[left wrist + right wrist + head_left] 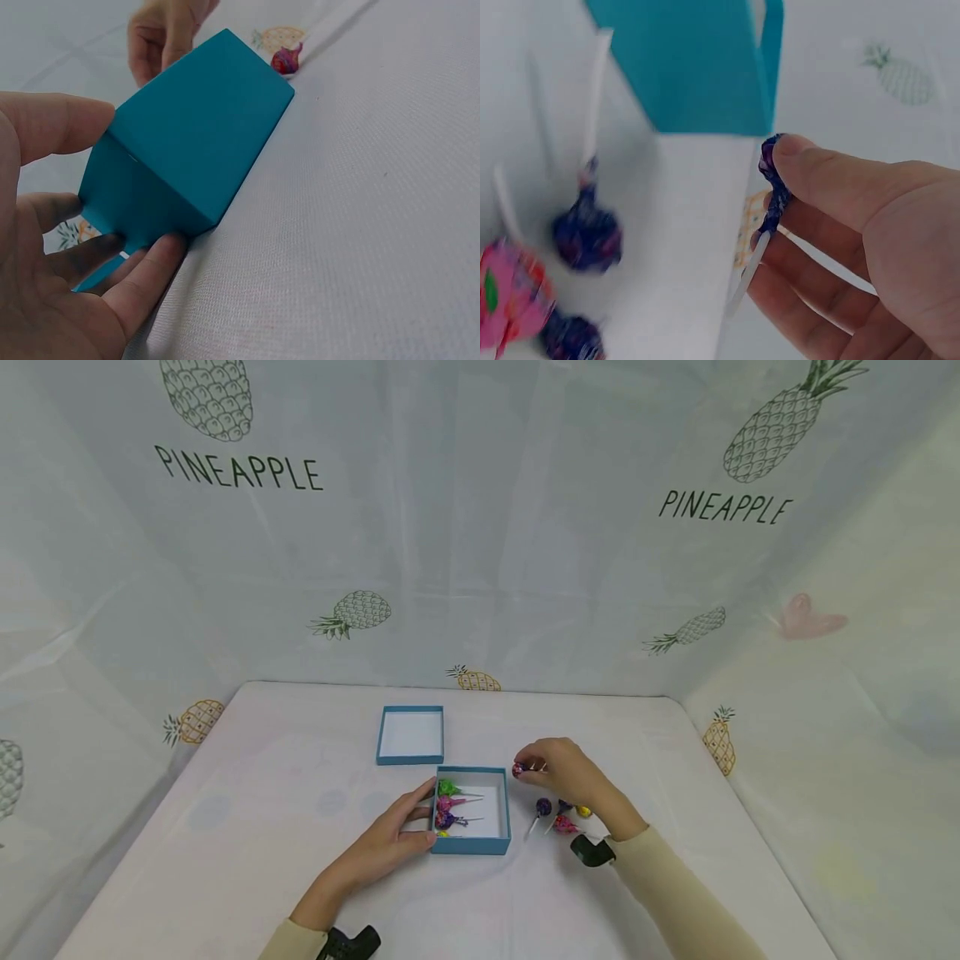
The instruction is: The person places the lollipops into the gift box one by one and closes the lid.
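My left hand [390, 839] rests against the left side of a blue box [471, 846], thumb at the near corner and fingers along the wall. In the left wrist view those fingers lie fairly straight on the teal cardboard. Several wrapped lollipops lie in the box, among them a green one [447, 787], a pink one [447, 804] and a purple one [444, 820]. Just right of the box's far corner, my right hand [561, 768] pinches a dark purple lollipop [777, 187] by its wrapped head, its white stick [748, 274] pointing down in the right wrist view.
Behind the box lies its blue-rimmed lid [409, 760], white inside facing up. Below the right hand are several more lollipops on the table, including a purple one [543, 807], a pink one [564, 824] and a yellow one [583, 812]. A pineapple-printed cloth [480, 543] hangs behind.
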A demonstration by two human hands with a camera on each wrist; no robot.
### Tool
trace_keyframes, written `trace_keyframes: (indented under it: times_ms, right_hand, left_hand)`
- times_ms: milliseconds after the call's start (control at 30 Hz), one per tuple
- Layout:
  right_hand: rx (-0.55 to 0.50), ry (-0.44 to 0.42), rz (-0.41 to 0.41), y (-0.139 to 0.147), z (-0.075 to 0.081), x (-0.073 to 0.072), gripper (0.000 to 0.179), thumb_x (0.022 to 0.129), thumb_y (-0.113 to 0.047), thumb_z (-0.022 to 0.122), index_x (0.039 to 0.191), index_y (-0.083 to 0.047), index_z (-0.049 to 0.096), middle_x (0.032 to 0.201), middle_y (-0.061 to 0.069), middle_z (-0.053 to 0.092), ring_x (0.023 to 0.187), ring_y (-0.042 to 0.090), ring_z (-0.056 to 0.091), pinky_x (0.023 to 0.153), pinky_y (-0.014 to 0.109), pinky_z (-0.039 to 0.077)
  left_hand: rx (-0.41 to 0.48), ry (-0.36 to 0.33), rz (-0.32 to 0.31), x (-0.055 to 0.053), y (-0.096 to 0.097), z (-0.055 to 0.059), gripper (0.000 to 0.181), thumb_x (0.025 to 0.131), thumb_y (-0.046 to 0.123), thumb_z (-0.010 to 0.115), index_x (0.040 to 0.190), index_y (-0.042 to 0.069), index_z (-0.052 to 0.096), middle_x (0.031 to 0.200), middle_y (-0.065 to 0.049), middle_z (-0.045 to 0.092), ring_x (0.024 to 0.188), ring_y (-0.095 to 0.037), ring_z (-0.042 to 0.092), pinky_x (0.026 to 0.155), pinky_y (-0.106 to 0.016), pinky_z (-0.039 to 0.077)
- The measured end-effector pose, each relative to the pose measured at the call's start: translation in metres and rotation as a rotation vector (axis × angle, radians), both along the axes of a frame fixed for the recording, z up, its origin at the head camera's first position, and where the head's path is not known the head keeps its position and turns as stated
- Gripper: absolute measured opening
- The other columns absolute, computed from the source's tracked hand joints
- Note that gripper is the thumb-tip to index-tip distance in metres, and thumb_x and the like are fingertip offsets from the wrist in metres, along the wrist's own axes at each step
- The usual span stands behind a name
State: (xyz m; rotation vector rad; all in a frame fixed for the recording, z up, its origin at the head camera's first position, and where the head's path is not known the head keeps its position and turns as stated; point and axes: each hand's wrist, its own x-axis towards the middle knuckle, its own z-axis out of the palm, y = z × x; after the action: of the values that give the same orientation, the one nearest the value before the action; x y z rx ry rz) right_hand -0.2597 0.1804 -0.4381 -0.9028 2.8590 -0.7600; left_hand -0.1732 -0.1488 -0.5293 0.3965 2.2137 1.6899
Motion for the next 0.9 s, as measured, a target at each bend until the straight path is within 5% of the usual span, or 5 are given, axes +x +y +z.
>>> trace_keyframes:
  times_ms: [133, 400, 900]
  right_hand:
    - [-0.011, 0.011, 0.000, -0.012, 0.007, 0.006, 0.019, 0.093, -0.013, 0.084, 0.112, -0.010, 0.080, 0.097, -0.006, 0.076, 0.088, 0.009, 0.068, 0.081, 0.030, 0.060]
    - [-0.043, 0.047, 0.019, -0.031, 0.013, 0.012, 0.018, 0.093, -0.014, 0.083, 0.111, -0.010, 0.081, 0.097, -0.005, 0.076, 0.086, 0.009, 0.068, 0.079, 0.028, 0.059]
    - [-0.080, 0.008, 0.062, -0.072, 0.007, 0.018, 0.021, 0.095, -0.017, 0.083, 0.115, -0.012, 0.080, 0.097, -0.006, 0.075, 0.082, 0.006, 0.064, 0.075, 0.026, 0.056]
  left_hand:
    - [-0.002, 0.000, 0.004, 0.000, 0.000, 0.000, 0.081, 0.103, 0.030, 0.071, 0.170, 0.032, 0.025, 0.170, -0.012, 0.034, 0.152, -0.037, 0.042, 0.115, -0.048, 0.047]
    - [0.013, -0.012, 0.005, 0.000, 0.000, 0.000, 0.081, 0.103, 0.029, 0.071, 0.170, 0.033, 0.026, 0.171, -0.013, 0.033, 0.152, -0.038, 0.041, 0.116, -0.052, 0.046]
    - [0.029, -0.007, -0.028, 0.000, -0.002, 0.000, 0.081, 0.105, 0.028, 0.069, 0.171, 0.029, 0.022, 0.171, -0.013, 0.031, 0.152, -0.038, 0.040, 0.112, -0.042, 0.051]
